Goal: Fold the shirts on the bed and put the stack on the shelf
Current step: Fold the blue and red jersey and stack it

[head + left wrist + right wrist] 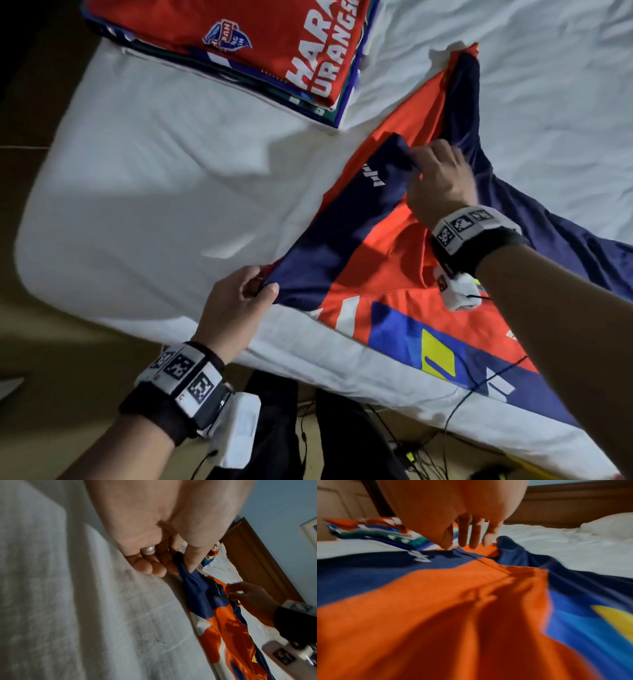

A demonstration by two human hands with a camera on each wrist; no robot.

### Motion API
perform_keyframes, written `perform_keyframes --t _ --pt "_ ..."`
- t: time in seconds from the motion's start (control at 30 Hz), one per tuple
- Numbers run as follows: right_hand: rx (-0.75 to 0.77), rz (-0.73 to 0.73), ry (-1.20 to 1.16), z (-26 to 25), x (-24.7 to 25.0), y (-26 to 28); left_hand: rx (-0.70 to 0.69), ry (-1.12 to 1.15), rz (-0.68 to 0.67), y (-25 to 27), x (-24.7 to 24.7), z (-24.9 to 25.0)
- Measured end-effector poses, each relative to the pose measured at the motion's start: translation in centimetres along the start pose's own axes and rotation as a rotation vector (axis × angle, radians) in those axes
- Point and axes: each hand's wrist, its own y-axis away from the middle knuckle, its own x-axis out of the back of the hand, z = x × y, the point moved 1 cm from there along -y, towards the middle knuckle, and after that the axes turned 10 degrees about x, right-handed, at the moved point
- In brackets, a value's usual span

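Stack of folded shirts, red one with white lettering on top (274,44), sits at the far corner of the white-sheeted bed (154,178). So several shirts judged done.

Orange and navy jersey shirt with blue and yellow panels (387,274) lies spread near the bed's front edge, fold in progress. Left hand (239,301): grip pinched on the navy sleeve corner. Right hand (438,178): grip closed on navy fabric near the collar.

Remaining, by my estimate: finish this shirt, add it to the stack, carry the stack to the shelf. No shelf in view.

Left wrist view alone shows a silver ring (148,549) and a brown wooden door (257,561). Right wrist view alone shows a white pillow (607,526) and a wooden headboard (573,500); its fingertips (473,545) reach the orange cloth, pinch not clear there.
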Motion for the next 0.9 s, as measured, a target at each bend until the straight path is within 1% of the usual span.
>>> perform_keyframes --t 0.03,0.07,0.13,0.17,0.23,0.3,0.37,0.43,0.5,0.57,0.6,0.63,0.67,0.7,0.77,0.83,0.9 --pt "0.095 -0.005 -0.069 -1.2 -0.3 -1.0 -0.023 -0.037 -0.006 0.1 -0.1 -0.2" --pt "0.168 -0.044 -0.112 -2.1 -0.9 -1.9 -0.031 -0.04 -0.016 0.2 -0.2 -0.4" --pt "0.215 -0.167 -0.059 -3.3 -1.4 -3.2 -0.024 -0.013 -0.015 0.4 -0.2 -0.7" --pt "0.2 -0.229 0.001 -3.5 -1.4 -3.6 -0.021 -0.017 -0.01 0.6 -0.1 -0.7" --pt "0.128 -0.289 0.056 -3.7 -1.1 -4.5 0.007 -0.03 0.009 0.8 0.0 -0.8" --pt "0.058 -0.276 0.0 -3.7 -0.7 -5.2 0.024 0.001 0.02 1.2 0.1 -0.7" --pt "0.045 -0.225 -0.088 -3.7 -0.4 -5.2 0.039 0.07 0.038 1.3 -0.2 -0.7" --pt "0.1 -0.163 -0.132 -3.8 -0.2 -3.6 0.105 0.139 0.073 1.3 -0.7 -0.7" --pt "0.233 -0.071 -0.101 -4.5 -0.3 -0.1 0.176 0.24 0.1 1.4 -1.1 -0.3" --pt "0.349 0.005 -0.121 -5.3 -0.7 4.3 0.183 0.277 0.092 1.7 -1.4 0.2" --pt "0.399 0.008 -0.121 -5.6 -1.2 6.5 0.177 0.272 0.07 1.9 -1.4 0.4" --pt "0.429 -0.026 -0.099 -5.6 -1.7 8.5 0.17 0.266 0.052 1.9 -1.5 0.6" --pt "0.428 -0.095 -0.059 -5.3 -2.2 9.9 0.168 0.263 0.048 1.9 -1.6 0.6" --pt "0.396 -0.173 -0.016 -4.9 -2.7 10.7 0.171 0.259 0.06 1.8 -1.7 0.6" --pt "0.3 -0.257 0.049 -3.8 -3.0 11.3 0.187 0.275 0.097 1.6 -1.9 0.7" --pt "0.257 -0.244 0.044 -3.5 -2.8 11.2 0.206 0.274 0.122 1.6 -2.0 0.8" --pt "0.28 -0.201 0.029 -3.5 -2.7 11.1 0.241 0.261 0.157 1.8 -1.8 0.6"
